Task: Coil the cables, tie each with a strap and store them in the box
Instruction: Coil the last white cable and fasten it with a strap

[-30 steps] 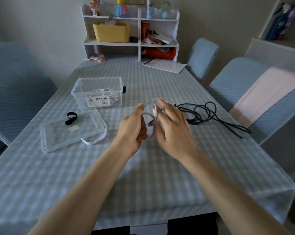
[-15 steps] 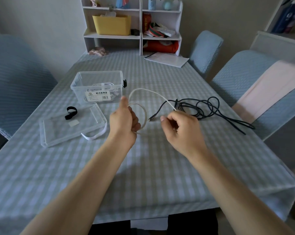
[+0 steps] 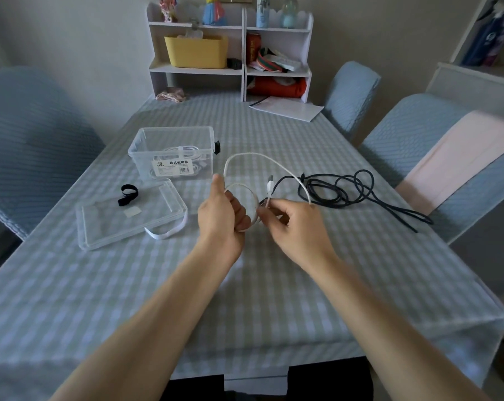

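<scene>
- A thin white cable (image 3: 269,162) is held in the air above the middle of the table (image 3: 274,285), between both hands, partly wound into a small loop with one wider arc rising above it.
- The left hand (image 3: 221,215) grips the small loop, fingers curled round the gathered turns and thumb up.
- The right hand (image 3: 298,224) pinches the cable close to its free end; the white plug (image 3: 270,186) sticks up just above the fingertips.
- Judging by this, the step in hand is coiling the white cable, and it looks nearly wound. The next move calls for laying the last arc and the plug end onto the loop, keeping the left grip firm so the turns do not spring apart.
- A white strap (image 3: 169,231) lies on the table just beside the clear lid (image 3: 106,221), near the left hand; a black strap (image 3: 128,194) lies on that lid.
- Behind the lid stands the open clear box (image 3: 172,153), with a white coil already tied inside.
- To the right, a black cable (image 3: 346,189) lies loose and tangled on the table, not yet coiled.
- Blue-covered chairs (image 3: 404,146) stand around the table, and a white shelf unit (image 3: 230,53) sits at its far end.
</scene>
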A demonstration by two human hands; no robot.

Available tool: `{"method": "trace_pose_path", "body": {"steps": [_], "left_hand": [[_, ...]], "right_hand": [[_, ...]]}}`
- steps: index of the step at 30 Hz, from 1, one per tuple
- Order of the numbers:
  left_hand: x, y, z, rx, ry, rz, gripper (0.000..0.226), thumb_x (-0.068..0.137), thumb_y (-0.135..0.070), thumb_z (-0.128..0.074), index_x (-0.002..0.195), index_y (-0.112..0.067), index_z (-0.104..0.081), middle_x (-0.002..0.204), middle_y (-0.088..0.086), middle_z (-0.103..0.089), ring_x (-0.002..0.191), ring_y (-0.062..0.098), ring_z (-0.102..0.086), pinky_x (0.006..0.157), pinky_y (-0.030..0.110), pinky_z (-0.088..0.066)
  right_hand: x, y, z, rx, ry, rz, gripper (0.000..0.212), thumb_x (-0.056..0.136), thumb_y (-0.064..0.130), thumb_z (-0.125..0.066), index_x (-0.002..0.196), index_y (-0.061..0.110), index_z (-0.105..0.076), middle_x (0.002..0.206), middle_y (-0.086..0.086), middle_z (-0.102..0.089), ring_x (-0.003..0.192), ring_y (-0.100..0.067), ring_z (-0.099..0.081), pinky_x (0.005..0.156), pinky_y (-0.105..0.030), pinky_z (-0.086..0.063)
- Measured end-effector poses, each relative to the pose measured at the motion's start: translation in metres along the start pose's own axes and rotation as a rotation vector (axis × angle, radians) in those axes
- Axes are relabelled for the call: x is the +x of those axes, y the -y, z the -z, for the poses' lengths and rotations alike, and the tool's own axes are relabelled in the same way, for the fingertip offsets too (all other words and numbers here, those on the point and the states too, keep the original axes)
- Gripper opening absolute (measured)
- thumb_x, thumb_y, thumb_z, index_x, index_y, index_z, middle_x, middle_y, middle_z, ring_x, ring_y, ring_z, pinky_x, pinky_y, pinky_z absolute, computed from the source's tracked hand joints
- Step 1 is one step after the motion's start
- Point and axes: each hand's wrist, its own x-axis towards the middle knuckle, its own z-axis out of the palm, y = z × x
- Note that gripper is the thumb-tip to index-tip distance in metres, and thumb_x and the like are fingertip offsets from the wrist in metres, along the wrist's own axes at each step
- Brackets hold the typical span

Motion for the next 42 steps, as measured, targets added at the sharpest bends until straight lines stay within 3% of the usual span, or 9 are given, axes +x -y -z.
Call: {"method": "trace_pose_path", "body": {"steps": [5,11,16,19,24,28,32,38,42], "left_hand": [[-0.009,0.004,-0.006,0.181,0.071,-0.005,0.052,0.1,-0.038,-0.052,0.058,-0.019,-0.029,0.045,-0.005,-0.024,0.038,0.012,-0.021,0.038,0.023,-0.021],[-0.012,0.003,-0.006,0.305,0.091,0.015,0.048,0.095,-0.027,-0.059,0.054,-0.018,-0.035,0.044,-0.003,-0.026,0.037,0.014,-0.023,0.04,0.024,-0.028],[-0.012,0.0,-0.003,0.298,0.087,0.04,0.036,0.089,-0.02,-0.059,0.058,-0.019,-0.04,0.049,-0.002,-0.025,0.04,0.014,-0.02,0.04,0.025,-0.025],[-0.013,-0.002,-0.002,0.292,0.092,0.044,0.033,0.089,-0.018,-0.057,0.061,-0.019,-0.038,0.051,-0.002,-0.024,0.04,0.013,-0.019,0.039,0.024,-0.021],[-0.015,-0.002,-0.003,0.326,0.124,0.067,0.035,0.088,-0.016,-0.055,0.059,-0.019,-0.036,0.053,-0.001,-0.021,0.04,0.013,-0.016,0.041,0.025,-0.015],[-0.014,-0.005,0.0,0.353,0.159,0.076,0.043,0.088,-0.017,-0.056,0.049,-0.021,-0.036,0.054,0.0,-0.019,0.042,0.014,-0.014,0.041,0.026,-0.016],[-0.014,-0.004,-0.002,0.386,0.212,0.024,0.055,0.093,-0.019,-0.055,0.041,-0.022,-0.036,0.05,0.0,-0.02,0.042,0.016,-0.017,0.042,0.027,-0.026],[-0.012,-0.003,-0.004,0.454,0.269,-0.072,0.044,0.098,-0.028,-0.057,0.057,-0.016,-0.046,0.048,-0.001,-0.022,0.043,0.015,-0.022,0.044,0.028,-0.035],[-0.011,-0.005,-0.004,0.419,0.259,-0.055,0.049,0.099,-0.025,-0.055,0.054,-0.018,-0.037,0.047,-0.002,-0.022,0.042,0.014,-0.021,0.043,0.027,-0.033]], "right_hand": [[0.002,0.0,-0.003,-0.106,-0.059,-0.012,0.029,0.087,0.043,-0.058,0.078,0.018,-0.072,0.078,0.013,-0.071,0.051,-0.011,-0.06,0.054,-0.036,-0.05],[0.005,-0.003,-0.002,-0.354,-0.225,0.142,0.019,0.086,0.028,-0.062,0.078,0.015,-0.073,0.074,0.002,-0.061,0.061,-0.019,-0.057,0.05,-0.028,-0.039],[0.008,-0.007,-0.003,-0.461,-0.302,0.358,0.019,0.085,0.025,-0.066,0.087,0.009,-0.078,0.108,-0.007,-0.066,0.096,-0.025,-0.061,0.081,-0.036,-0.05],[0.009,-0.007,-0.003,-0.512,-0.271,0.389,0.028,0.09,0.031,-0.061,0.095,0.01,-0.078,0.128,-0.011,-0.064,0.116,-0.028,-0.058,0.098,-0.04,-0.044],[0.01,-0.008,0.001,-0.35,-0.127,0.273,0.031,0.09,0.036,-0.057,0.098,0.015,-0.078,0.127,-0.005,-0.068,0.124,-0.024,-0.059,0.114,-0.044,-0.036],[0.006,0.001,0.004,-0.115,-0.068,0.161,0.02,0.09,0.029,-0.063,0.099,0.019,-0.078,0.105,0.01,-0.074,0.092,-0.013,-0.069,0.081,-0.036,-0.054],[0.005,0.008,0.006,-0.101,-0.125,0.086,0.011,0.091,0.023,-0.067,0.088,0.019,-0.077,0.067,0.003,-0.069,0.049,-0.011,-0.053,0.048,-0.026,-0.04],[0.006,0.015,0.005,-0.014,-0.188,-0.025,0.043,0.091,0.018,-0.07,0.059,0.039,-0.051,0.042,0.009,-0.039,0.042,-0.013,-0.036,0.045,-0.02,-0.026],[0.005,0.019,0.005,0.078,-0.171,-0.081,0.034,0.091,0.016,-0.069,0.06,0.011,-0.055,0.045,-0.003,-0.04,0.045,-0.02,-0.032,0.044,-0.026,-0.027]]}}
